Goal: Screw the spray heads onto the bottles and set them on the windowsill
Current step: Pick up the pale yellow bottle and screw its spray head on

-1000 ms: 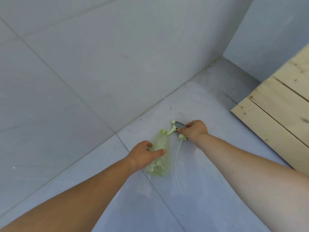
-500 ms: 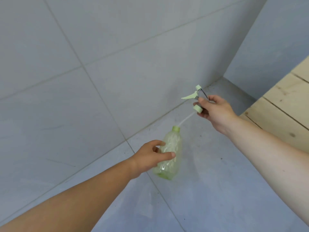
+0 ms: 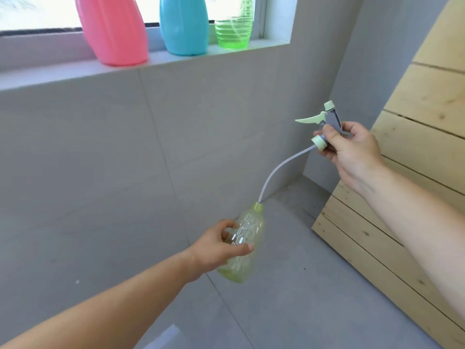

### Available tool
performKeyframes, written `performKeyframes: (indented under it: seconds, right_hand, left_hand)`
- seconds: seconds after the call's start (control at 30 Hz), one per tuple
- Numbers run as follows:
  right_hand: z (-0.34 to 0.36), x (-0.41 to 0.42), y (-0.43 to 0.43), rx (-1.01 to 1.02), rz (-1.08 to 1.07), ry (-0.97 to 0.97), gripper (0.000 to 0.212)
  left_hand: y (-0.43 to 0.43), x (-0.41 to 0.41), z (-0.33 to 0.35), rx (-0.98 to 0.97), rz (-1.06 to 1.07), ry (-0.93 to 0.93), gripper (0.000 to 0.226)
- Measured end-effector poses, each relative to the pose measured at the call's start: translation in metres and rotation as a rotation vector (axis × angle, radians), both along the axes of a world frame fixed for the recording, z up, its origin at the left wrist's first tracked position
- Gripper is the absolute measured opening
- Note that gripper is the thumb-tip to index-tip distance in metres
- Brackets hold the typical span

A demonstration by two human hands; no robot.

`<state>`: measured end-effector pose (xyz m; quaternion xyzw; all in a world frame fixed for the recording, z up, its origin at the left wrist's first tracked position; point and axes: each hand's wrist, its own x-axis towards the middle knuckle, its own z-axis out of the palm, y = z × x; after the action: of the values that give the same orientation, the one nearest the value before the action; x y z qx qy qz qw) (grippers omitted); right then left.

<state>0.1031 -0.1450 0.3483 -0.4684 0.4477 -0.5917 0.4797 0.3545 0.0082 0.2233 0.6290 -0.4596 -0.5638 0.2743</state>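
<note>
Left hand grip wraps the pale yellow-green bottle mid-body, neck tilted up toward the head so the opening is reachable. Right hand grip pinches the spray head at its collar, held high and well apart; dip tube curves down, tip at the bottle mouth. Not threaded yet. Pink bottle, blue bottle, green bottle stand on the windowsill.

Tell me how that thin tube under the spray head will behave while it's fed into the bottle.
The tube is probably floppy: it curves from the spray head to the bottle neck. Likely light; it may buckle if pushed fast.
</note>
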Motion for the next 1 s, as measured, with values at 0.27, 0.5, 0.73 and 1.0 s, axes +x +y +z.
performKeyframes:
  seconds: [0.27, 0.5, 0.73, 1.0]
  right_hand:
    - [0.041, -0.003, 0.048, 0.053, 0.086, -0.019, 0.019]
    - [0.044, 0.018, 0.108, 0.114, 0.389, 0.107, 0.014]
    - [0.058, 0.021, 0.139, 0.053, 0.442, 0.263, 0.021]
    - [0.059, 0.022, 0.158, 0.006, 0.497, 0.333, 0.029]
  left_hand:
    - [0.028, -0.005, 0.062, -0.109, -0.017, -0.048, 0.066]
    - [0.047, -0.004, 0.125, -0.206, -0.156, 0.049, 0.060]
    - [0.075, -0.004, 0.142, -0.200, -0.175, 0.121, 0.063]
    - [0.091, -0.005, 0.149, -0.183, -0.149, 0.296, 0.044]
